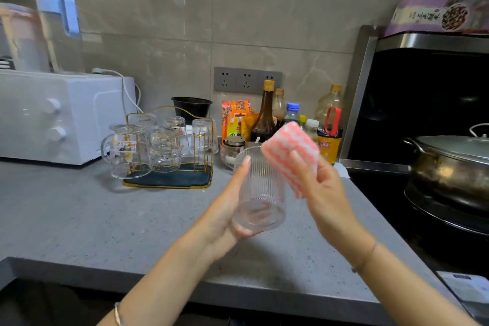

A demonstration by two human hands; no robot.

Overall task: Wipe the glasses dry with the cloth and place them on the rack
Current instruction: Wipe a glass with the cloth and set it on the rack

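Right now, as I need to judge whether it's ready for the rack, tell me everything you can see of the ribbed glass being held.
The ribbed glass is a clear, handleless tumbler with fine vertical ribs. It is empty and held above the grey counter, tilted with its base toward the camera. The left hand cradles its base and side. The right hand holds the folded pink-and-white cloth against its upper right wall. Droplets cannot be made out.

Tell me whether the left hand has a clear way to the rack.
Probably yes: the left hand grips the glass over the counter, and nothing stands between it and the rack.
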